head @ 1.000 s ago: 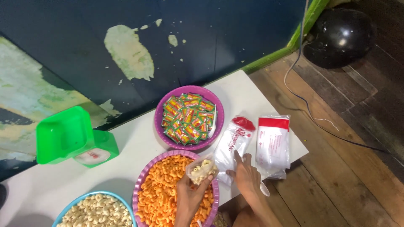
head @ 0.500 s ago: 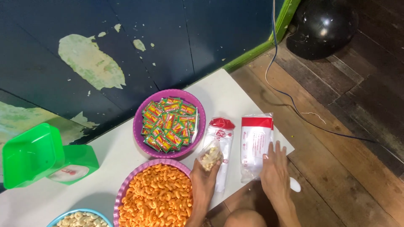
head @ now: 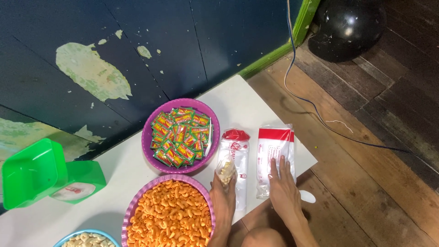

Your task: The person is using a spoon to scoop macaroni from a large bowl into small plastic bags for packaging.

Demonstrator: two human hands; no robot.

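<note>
Head view — bag (head: 233,160) lengthwise toward wall

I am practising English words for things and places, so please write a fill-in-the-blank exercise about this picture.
1. The left hand holds a small clear bag of pale ____.
2. The right hand lies flat on a stack of ____.
3. The purple bowl by the wall holds green and orange ____.
4. The green scale stands at the table's ____ end.

Missing words: nuts; bags; sachets; left
</note>
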